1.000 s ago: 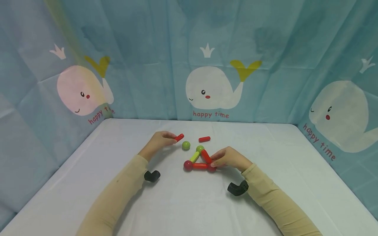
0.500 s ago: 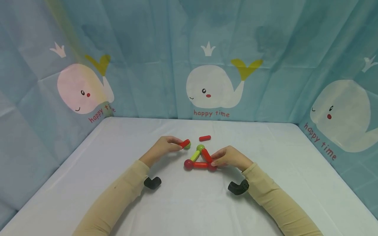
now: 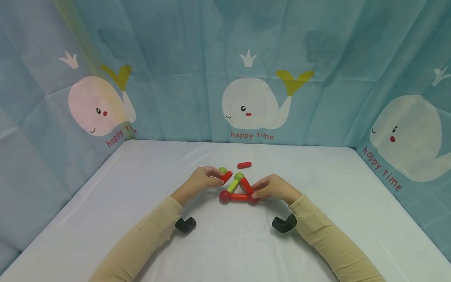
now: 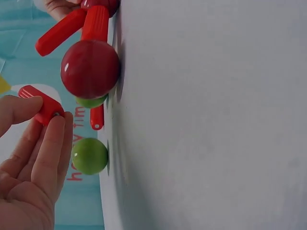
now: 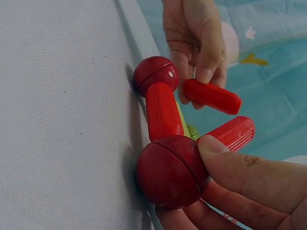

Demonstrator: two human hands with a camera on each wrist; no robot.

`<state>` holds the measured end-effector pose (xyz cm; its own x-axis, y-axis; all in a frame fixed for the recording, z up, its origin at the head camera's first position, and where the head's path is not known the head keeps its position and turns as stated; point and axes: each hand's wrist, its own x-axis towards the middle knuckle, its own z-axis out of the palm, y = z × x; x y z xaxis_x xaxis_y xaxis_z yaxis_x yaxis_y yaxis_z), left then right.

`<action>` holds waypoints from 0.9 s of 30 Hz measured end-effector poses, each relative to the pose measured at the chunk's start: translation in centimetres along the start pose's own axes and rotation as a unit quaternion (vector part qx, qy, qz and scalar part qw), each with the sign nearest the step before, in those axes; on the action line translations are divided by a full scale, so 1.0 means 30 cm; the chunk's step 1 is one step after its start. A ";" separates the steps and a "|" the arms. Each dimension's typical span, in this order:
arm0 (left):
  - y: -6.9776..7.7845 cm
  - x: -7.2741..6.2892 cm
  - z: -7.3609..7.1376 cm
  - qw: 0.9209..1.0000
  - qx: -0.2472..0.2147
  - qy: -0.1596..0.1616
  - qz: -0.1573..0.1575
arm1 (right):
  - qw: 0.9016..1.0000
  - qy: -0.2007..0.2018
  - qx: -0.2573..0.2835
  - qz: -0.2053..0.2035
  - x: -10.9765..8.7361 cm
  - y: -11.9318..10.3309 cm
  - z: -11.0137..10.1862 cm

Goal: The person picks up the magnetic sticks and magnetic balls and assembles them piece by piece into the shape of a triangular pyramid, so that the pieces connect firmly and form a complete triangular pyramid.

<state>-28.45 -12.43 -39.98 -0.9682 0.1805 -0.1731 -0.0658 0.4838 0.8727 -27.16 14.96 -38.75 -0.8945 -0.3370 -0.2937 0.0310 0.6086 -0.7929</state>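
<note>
My left hand [image 3: 206, 179] pinches a red rod [image 4: 44, 104] between thumb and fingertips, above the table just left of a joined frame. In that frame, a red rod [image 5: 163, 112] links the left red ball [image 4: 90, 69] to the right red ball [image 5: 170, 172]. A yellow-green rod [image 3: 233, 186] runs from the left red ball toward a green ball [image 3: 239, 176] at the back. Another red rod [image 5: 232, 133] slants upward from the right red ball. My right hand [image 3: 273, 188] grips that ball, thumb on its side and fingers curled beneath.
A loose green ball [image 4: 89, 156] lies behind my left fingertips. Farther back is a loose red rod [image 3: 244, 165]. Everything rests on a white-covered table [image 3: 225, 246], with a blue whale-print curtain [image 3: 169, 102] behind it. Black curved pieces [image 3: 284, 223] stick out at both wrists.
My left hand has brought its red rod rightward and nearer, from left of the loose green ball to beside the frame. The right hand keeps its place on the red ball.
</note>
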 end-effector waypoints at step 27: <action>0.078 -0.047 0.070 0.999 0.032 0.001 0.012 | 1.000 -0.001 0.002 -0.012 0.005 0.008 -0.002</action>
<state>-26.72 -9.76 -38.64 -0.9698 0.1914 -0.1510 -0.0267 0.5323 0.8461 -27.32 15.10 -38.96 -0.8938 -0.3537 -0.2757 0.0113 0.5968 -0.8023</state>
